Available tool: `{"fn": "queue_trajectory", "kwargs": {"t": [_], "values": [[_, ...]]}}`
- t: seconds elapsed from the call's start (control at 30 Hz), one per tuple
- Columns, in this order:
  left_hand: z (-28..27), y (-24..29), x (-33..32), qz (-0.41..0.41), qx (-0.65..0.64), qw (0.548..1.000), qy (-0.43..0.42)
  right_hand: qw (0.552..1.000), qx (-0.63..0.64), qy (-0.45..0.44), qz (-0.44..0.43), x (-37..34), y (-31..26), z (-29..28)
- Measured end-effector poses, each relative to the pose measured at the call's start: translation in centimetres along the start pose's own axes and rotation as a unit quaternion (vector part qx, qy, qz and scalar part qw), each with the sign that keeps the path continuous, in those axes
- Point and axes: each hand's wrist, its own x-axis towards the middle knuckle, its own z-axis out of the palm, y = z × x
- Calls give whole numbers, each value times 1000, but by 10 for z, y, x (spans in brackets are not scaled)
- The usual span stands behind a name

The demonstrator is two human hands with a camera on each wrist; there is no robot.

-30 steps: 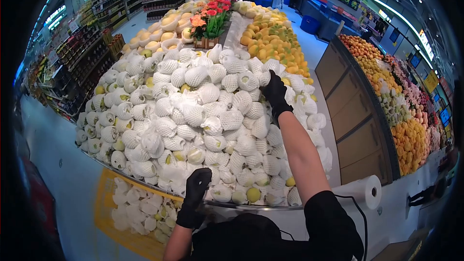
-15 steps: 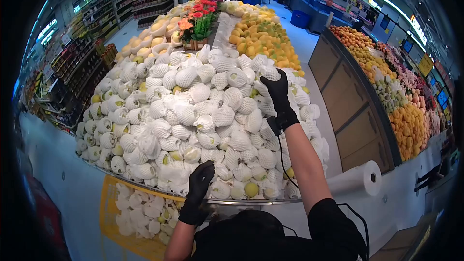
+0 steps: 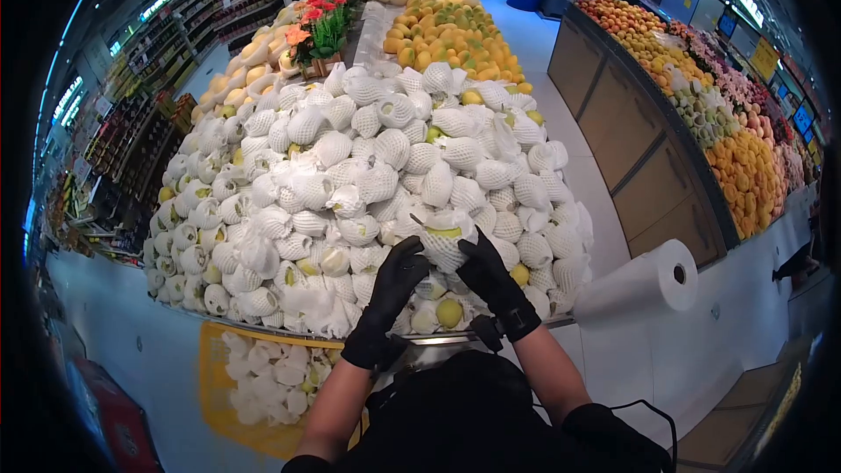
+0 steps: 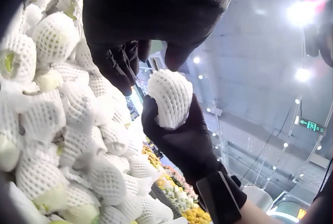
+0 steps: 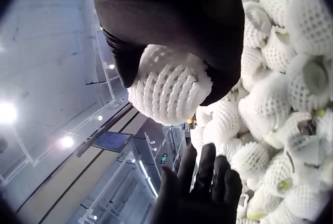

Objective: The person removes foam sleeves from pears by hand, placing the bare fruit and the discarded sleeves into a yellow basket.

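Observation:
A green fruit with a dark stem, wrapped in a white foam net (image 3: 445, 243), is gripped by my right hand (image 3: 492, 278) above the front of the fruit pile. My left hand (image 3: 394, 289), in a black glove like the right, is close on the fruit's other side. In the right wrist view the left hand (image 5: 200, 187) has its fingers extended, apart from the netted fruit (image 5: 169, 86). The left wrist view shows the right hand (image 4: 182, 130) curled round the net (image 4: 170, 99), the stem pointing up towards the left fingers.
Netted fruit (image 3: 307, 188) is heaped over the stand, with yellow mangoes (image 3: 455, 31) and red flowers (image 3: 337, 0) behind. A yellow crate (image 3: 215, 385) lies below at the left front. At the right are a white roll (image 3: 648, 285) and another fruit stand (image 3: 613, 114).
The right hand has come back from the pile's far right side to the front, bringing a netted fruit. The left hand has moved up and right beside it. The head view has shifted.

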Motion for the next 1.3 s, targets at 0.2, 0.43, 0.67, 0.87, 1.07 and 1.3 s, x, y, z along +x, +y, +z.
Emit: {"fn": "queue_trajectory", "kwargs": {"t": [0.2,0.43,0.67,0.87,1.07,1.3], "values": [[35,-3,-1,-12,11,999,-48,967,-237,76,-54,-33,17,-13],[50,-11,-9,-1,14,1000,-15,924,-373,75,47,-56,-13,-26],[73,-21,-18,53,116,992,10,868,-470,128,-94,-74,-30,-30],[100,-19,-28,111,266,958,10,839,-530,106,-60,-86,-32,-38],[98,-45,-29,72,155,978,120,914,-385,119,-45,-93,-34,-47],[109,-56,-33,9,97,967,236,912,-385,74,-119,-84,-25,-53]]}}
